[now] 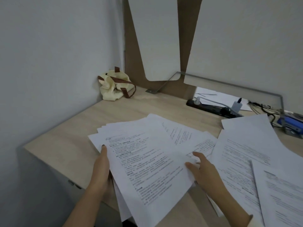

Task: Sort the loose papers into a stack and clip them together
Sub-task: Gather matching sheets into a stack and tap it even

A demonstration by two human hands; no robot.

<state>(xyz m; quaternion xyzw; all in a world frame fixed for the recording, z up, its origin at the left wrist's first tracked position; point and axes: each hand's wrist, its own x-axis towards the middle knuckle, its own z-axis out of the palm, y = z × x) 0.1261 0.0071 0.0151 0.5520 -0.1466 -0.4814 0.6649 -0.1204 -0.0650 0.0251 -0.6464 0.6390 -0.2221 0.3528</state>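
Observation:
A fanned bunch of printed white sheets (147,161) lies over the near part of the wooden desk (68,141). My left hand (100,171) grips the bunch's left edge, thumb on top. On the right side of that bunch rests my right hand (203,171), fingers spread and pressing on the top sheet. More loose printed papers (249,149) lie spread to the right, overlapping one another. I see no clip.
A cream cloth bag with brown straps (114,86) sits in the far left corner against the wall. At the back right are a black power strip with plugs (213,107), tangled cables, and a blue object (291,123). A glass divider (229,86) runs along the back.

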